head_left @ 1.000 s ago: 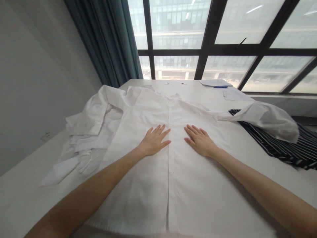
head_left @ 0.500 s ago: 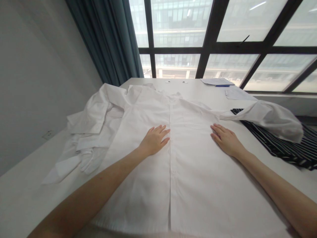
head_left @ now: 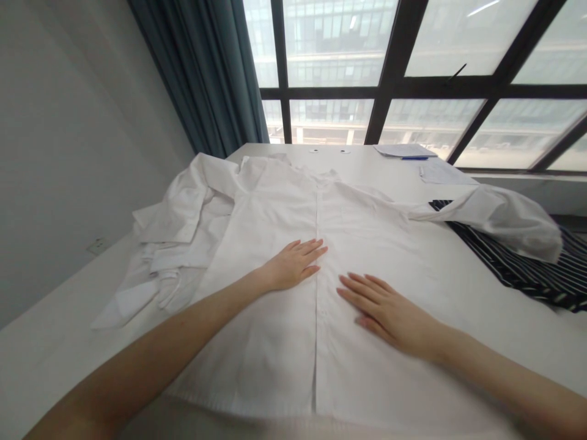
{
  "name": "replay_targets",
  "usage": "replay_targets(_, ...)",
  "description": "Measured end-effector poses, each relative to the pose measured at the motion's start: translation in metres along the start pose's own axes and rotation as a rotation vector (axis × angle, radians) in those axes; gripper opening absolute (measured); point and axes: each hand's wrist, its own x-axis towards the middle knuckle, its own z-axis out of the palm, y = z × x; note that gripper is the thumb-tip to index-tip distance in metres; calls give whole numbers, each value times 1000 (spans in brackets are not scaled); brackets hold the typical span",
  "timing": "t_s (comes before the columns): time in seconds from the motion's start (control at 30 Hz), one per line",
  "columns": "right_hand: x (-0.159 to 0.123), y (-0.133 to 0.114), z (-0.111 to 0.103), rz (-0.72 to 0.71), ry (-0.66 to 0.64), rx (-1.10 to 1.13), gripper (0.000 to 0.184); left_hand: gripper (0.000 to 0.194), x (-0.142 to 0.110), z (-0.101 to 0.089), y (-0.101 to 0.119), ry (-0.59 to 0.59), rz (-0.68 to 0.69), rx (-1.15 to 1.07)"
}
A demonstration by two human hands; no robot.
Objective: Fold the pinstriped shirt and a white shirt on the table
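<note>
Shirt (head_left: 293, 330), front up, lies spread on the table (head_left: 367, 161). I have the left hand (head_left: 296, 264) flat across its placket (head_left: 316, 360), probably steadying it; the right hand (head_left: 387, 311), fingers extended and blurred, is over the right panel (head_left: 367, 244), contact unclear from here. Neither grips. Rumpled white cloth (head_left: 183, 260) crowds the left; right, table surface before the striped fabric (head_left: 554, 281) leaves me room. The near hem's (head_left: 243, 410) support I can't see.

the shirt (head_left: 293, 318) lies on the table (head_left: 376, 174), papers (head_left: 446, 173) behind.
</note>
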Motion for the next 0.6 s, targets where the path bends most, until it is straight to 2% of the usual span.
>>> replay_targets(0.13, -31, -39, -2, -134, -85, 99, 62, 50, -2, 4, -2, 3, -7, 3)
replay_targets(0.23, -48, -57, -21, -246, -168, 193, 58, 52, -3, 6, -3, -6, -6, 11)
replay_targets(0.33, -53, -64, -40, -266, -209, 317, 51, 51, -1, 7, -2, 14, -3, 28)
replay_targets(0.43, -42, -49, -46, -157, -108, 286, 49, 51, -1, 7, 4, 40, -18, 67)
replay_targets(0.53, -18, -13, -41, 30, 92, 115, 45, 52, -6, 6, 19, 67, -19, 97)
replay_targets(0.6, 2, 15, -34, 130, 175, 14, 48, 55, -15, 5, 33, 74, 29, 85)
